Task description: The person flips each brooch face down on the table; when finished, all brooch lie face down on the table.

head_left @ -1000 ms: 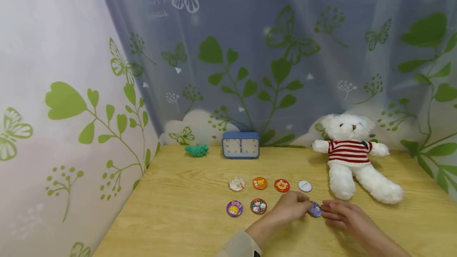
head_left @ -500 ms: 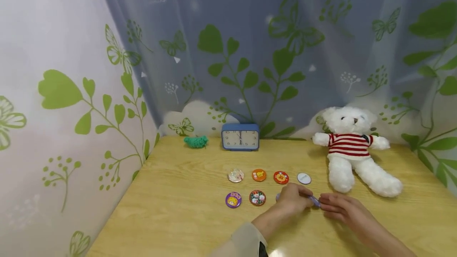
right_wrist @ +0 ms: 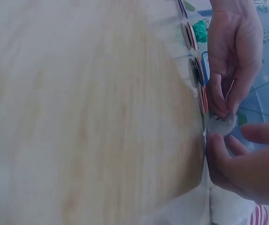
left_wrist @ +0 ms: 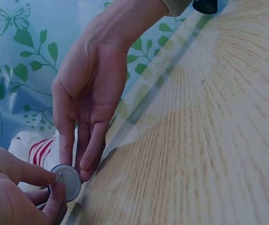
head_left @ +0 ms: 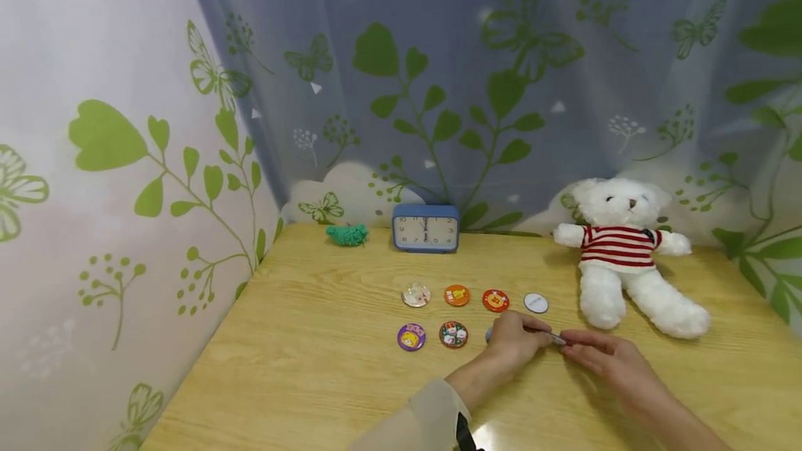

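My left hand [head_left: 516, 341] pinches a round pin badge [head_left: 556, 339] between thumb and fingers. The badge is tipped up nearly on edge, and its pale back with the pin shows in the left wrist view [left_wrist: 70, 183]. My right hand [head_left: 604, 355] lies just to the right, its fingers mostly straight and their tips at the badge's edge. Partly hidden behind the left hand is a lavender badge [head_left: 489, 333]. Left of it lie a green-and-red badge [head_left: 454, 334] and a purple bear badge [head_left: 411, 337].
Behind is a row with a pale glittery badge [head_left: 416, 295], an orange badge [head_left: 457, 296], a red badge [head_left: 496, 301] and a white badge [head_left: 535, 303]. A blue clock [head_left: 426, 229], a green knitted thing [head_left: 347, 234] and a white teddy bear [head_left: 626, 256] stand along the curtain.
The badge at my left fingertips has gone from face up to tilted nearly on edge. A lavender badge now shows behind the left hand. The head view has tipped downward.
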A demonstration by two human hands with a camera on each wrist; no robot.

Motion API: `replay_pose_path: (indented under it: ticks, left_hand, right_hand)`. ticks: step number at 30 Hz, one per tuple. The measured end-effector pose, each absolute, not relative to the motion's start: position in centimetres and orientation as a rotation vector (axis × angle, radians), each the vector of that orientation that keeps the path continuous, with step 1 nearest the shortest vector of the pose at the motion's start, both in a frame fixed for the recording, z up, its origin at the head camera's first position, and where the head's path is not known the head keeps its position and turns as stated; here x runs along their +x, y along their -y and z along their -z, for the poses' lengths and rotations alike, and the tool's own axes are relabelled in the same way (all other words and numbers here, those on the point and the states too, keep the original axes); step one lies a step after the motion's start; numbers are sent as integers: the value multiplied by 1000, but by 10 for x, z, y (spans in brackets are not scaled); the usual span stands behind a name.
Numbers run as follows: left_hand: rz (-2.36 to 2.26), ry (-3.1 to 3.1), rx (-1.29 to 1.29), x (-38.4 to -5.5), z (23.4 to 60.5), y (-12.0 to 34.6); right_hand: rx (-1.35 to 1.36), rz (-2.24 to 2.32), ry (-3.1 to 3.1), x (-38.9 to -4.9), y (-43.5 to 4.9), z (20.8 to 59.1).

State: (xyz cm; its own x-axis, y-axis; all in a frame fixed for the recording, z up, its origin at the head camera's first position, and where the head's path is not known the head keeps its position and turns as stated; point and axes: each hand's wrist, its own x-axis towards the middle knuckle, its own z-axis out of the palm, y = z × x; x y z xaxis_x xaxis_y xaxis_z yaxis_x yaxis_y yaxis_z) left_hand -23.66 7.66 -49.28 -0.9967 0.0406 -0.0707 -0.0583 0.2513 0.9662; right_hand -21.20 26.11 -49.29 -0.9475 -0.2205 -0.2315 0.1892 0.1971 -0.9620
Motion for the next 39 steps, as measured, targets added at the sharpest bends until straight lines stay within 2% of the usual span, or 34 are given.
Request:
replay_pose_path:
  ticks: [12,27,39]
  left_hand:
    - [-1991,-2333,-60,-236,495,-71]
    - [-2221,-2029,-23,-234,499,-75]
    - [-2218,-2085,16,-233,491,-76]
  right_hand:
    - [82,1768,-2369,-213,-244,494]
    - [160,1876,-2305,-217,-246,494]
    - [216,1862,-2363,-223,-249,491]
